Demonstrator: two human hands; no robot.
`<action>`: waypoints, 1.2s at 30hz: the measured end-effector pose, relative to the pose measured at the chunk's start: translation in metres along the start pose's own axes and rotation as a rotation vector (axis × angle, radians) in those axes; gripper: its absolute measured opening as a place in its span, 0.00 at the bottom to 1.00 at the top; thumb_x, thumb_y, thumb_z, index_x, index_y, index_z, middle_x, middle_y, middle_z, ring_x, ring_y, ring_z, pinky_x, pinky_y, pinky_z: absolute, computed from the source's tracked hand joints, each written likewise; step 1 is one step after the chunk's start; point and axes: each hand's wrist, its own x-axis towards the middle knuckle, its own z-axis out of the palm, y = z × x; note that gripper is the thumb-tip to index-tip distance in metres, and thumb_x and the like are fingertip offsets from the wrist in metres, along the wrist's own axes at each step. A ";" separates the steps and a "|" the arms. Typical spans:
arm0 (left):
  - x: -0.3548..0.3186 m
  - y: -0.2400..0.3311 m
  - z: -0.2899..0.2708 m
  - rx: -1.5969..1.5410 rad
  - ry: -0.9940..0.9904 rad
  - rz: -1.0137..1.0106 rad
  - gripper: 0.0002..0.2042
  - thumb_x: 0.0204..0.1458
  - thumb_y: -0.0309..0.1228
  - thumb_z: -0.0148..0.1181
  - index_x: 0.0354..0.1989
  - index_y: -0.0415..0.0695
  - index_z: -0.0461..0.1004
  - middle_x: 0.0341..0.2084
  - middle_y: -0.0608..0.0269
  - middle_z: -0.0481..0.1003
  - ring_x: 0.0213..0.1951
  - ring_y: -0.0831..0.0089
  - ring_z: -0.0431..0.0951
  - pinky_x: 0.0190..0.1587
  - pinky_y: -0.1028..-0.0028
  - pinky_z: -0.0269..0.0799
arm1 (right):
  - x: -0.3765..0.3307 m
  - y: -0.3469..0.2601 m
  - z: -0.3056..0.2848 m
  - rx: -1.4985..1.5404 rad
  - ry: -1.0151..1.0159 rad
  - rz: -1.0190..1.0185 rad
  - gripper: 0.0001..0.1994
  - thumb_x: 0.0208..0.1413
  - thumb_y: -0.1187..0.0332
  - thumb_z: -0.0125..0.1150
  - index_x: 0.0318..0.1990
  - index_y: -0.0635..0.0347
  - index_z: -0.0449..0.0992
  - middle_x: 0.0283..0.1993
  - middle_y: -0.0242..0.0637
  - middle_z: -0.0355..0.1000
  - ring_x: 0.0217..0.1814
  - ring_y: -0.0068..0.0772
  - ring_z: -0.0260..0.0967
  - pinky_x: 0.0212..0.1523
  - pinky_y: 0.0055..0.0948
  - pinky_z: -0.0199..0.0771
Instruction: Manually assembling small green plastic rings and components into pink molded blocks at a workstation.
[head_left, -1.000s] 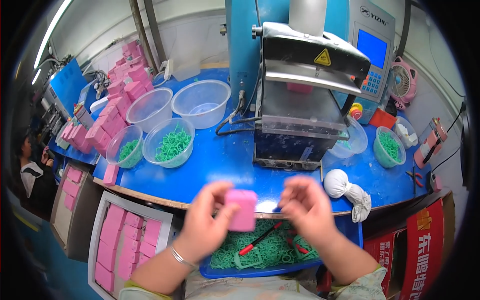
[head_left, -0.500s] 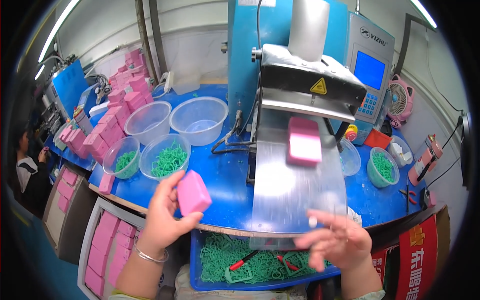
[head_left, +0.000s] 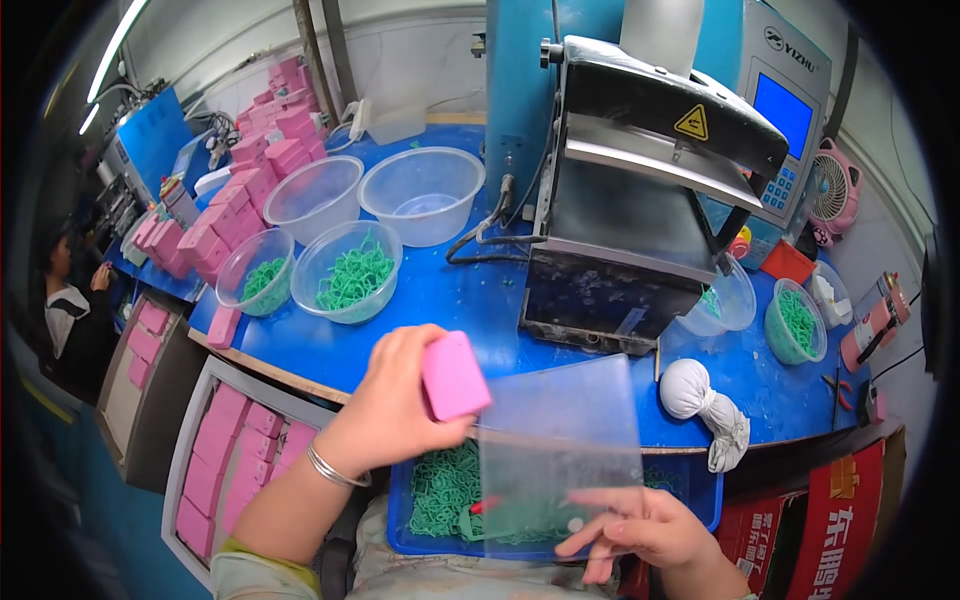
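Observation:
My left hand (head_left: 395,400), with a bangle at its wrist, is closed around a pink block (head_left: 455,375) in front of the blue table. Just right of it, a clear plastic sheet (head_left: 560,410) stands tilted over the table's front edge. At the sheet's lower right corner, my right hand (head_left: 640,530) grips it with fingers on its edge; a small pale round thing shows by the fingertips. Through the sheet appear the table edge and green shreds (head_left: 440,490) in a blue bin (head_left: 400,535). The press (head_left: 640,220) stands behind, a dark flat bed under its raised head.
Clear bowls, some with green strips (head_left: 360,275), stand left on the table (head_left: 440,330). Pink blocks are stacked (head_left: 235,210) behind them and fill a box (head_left: 190,480) below. A tied white cloth pouch (head_left: 690,390) lies right of the press. Another person (head_left: 70,310) is at far left.
The bright metal plate and the pink block on it no longer show in front of the press. The clear sheet now stands between my hands. My left hand has moved right with its block.

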 end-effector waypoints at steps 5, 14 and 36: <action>-0.013 0.018 0.004 -0.090 0.203 0.269 0.35 0.31 0.35 0.69 0.50 0.39 0.60 0.45 0.51 0.64 0.48 0.54 0.64 0.52 0.61 0.57 | 0.001 0.018 -0.010 -0.066 0.012 -0.101 0.25 0.59 0.73 0.43 0.62 0.70 0.46 0.51 0.57 0.65 0.41 0.37 0.72 0.41 0.25 0.72; -0.031 0.040 0.010 -0.032 0.194 0.667 0.18 0.38 0.39 0.65 0.40 0.62 0.72 0.45 0.59 0.62 0.52 0.55 0.63 0.57 0.49 0.56 | 0.026 0.057 -0.006 -0.393 -0.001 -0.179 0.13 0.57 0.76 0.46 0.49 0.69 0.66 0.41 0.44 0.71 0.40 0.29 0.70 0.40 0.27 0.72; -0.023 -0.006 0.030 0.343 0.196 -0.010 0.46 0.32 0.47 0.68 0.57 0.33 0.52 0.51 0.44 0.58 0.55 0.50 0.55 0.54 0.56 0.50 | -0.049 -0.056 0.073 0.383 -0.068 -0.499 0.28 0.53 0.74 0.42 0.59 0.80 0.43 0.44 0.77 0.62 0.29 0.50 0.74 0.33 0.34 0.76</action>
